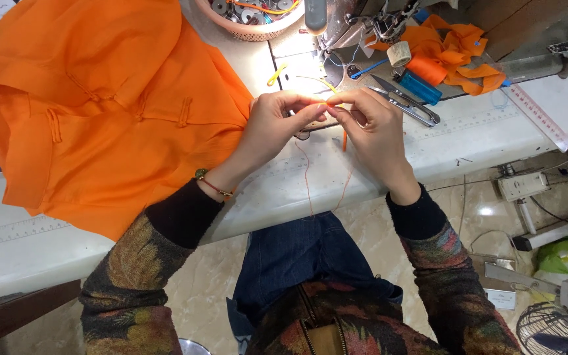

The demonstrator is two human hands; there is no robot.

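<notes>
Both hands pinch a small orange strip and thread above the white table, centre of the frame.

The left hand [272, 125] and right hand [369, 128] meet fingertip to fingertip, clamped on the orange strip [327, 100]; thin thread [308, 184] trails down over the table edge. Keeping the pinch tight and the thread free of tangles looks wise. The white table [468, 135] holds snips [405, 102], a ruler [537, 117] and, at left, an orange garment [100, 105]; a sewing machine [363, 20] sits top centre, above a pale tiled floor.
</notes>
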